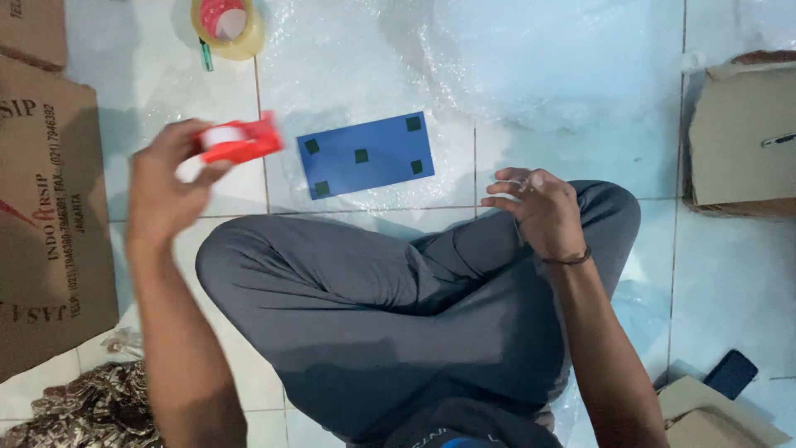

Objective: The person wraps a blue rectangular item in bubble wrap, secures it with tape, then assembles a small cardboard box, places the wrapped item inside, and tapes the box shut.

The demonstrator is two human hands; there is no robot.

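Note:
My left hand (166, 187) is raised over the white tiled floor and grips a red tape dispenser (239, 142), which is blurred. Just right of it a flat blue rectangle (366, 154) with several dark green squares on it lies on a sheet of clear bubble wrap (497, 66). My right hand (535, 211) rests on my right knee, fingers loosely curled and pointing toward the blue rectangle, holding nothing I can see. A dark bracelet circles that wrist. I sit cross-legged in grey trousers (390, 307).
A yellowish tape roll with a red core (226, 25) lies at the top. Flattened printed cardboard (46, 207) covers the left side. A cardboard box (742, 141) stands at the right; a dark phone (731, 373) and another box (713, 419) sit at the lower right. Patterned cloth (91, 411) lies lower left.

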